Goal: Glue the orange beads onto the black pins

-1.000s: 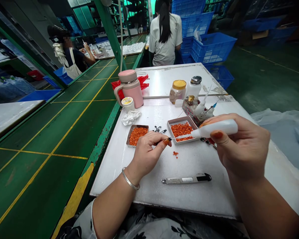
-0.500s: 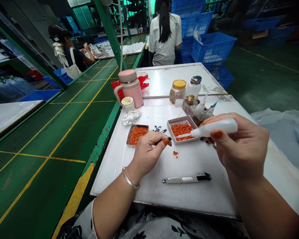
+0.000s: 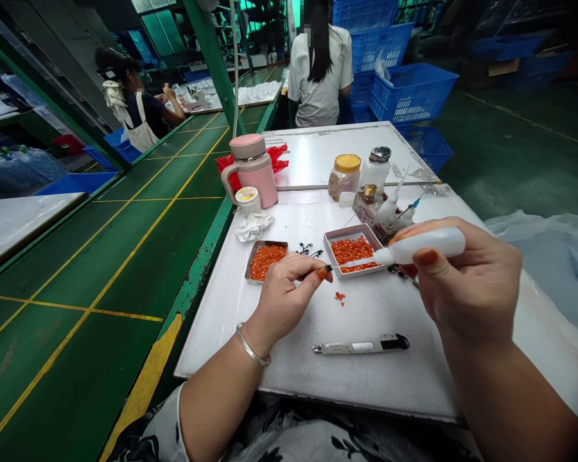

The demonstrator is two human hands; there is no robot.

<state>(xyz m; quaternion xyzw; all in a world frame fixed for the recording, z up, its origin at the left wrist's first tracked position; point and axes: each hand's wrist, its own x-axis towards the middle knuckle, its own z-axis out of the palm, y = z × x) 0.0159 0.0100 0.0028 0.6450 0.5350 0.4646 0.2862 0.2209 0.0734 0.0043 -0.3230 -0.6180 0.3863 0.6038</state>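
Pinching a black piece (image 3: 329, 267) mid-frame, the left hand (image 3: 288, 294) needs steadiness; the right hand (image 3: 472, 282), clasping a white bottle (image 3: 433, 245), fine aim

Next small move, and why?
Probably a light squeeze of the white bottle in the right hand: its thin nozzle points at the small dark piece pinched in the left hand. Whether tip and piece touch is too small to tell.
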